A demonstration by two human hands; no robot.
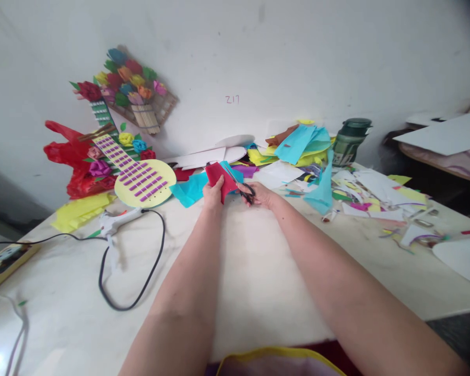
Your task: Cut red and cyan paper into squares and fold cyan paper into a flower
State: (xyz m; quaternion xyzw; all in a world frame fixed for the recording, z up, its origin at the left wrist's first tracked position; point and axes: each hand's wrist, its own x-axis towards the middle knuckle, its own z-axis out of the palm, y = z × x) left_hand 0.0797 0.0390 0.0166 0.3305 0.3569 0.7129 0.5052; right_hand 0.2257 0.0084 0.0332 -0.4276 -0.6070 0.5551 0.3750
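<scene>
My left hand [212, 194] pinches a piece of red paper [218, 175] near the middle of the table. In my right hand [258, 195] is a pair of black-handled scissors [247, 194], its blades pointing up and left along the right edge of the red paper. Whether the blades cut into the paper is too small to tell. Bright blue paper [191, 189] lies behind and to the left of my left hand, and more blue shows behind the scissors.
At left are a guitar-shaped craft [144, 184], a red plastic bag [68, 162], a glue gun [119, 222] with a looped cord, and a power strip [8, 261]. Paper scraps [370, 193] litter the right side. A green bottle [350, 142] stands near the wall beside stacked coloured paper [297, 146].
</scene>
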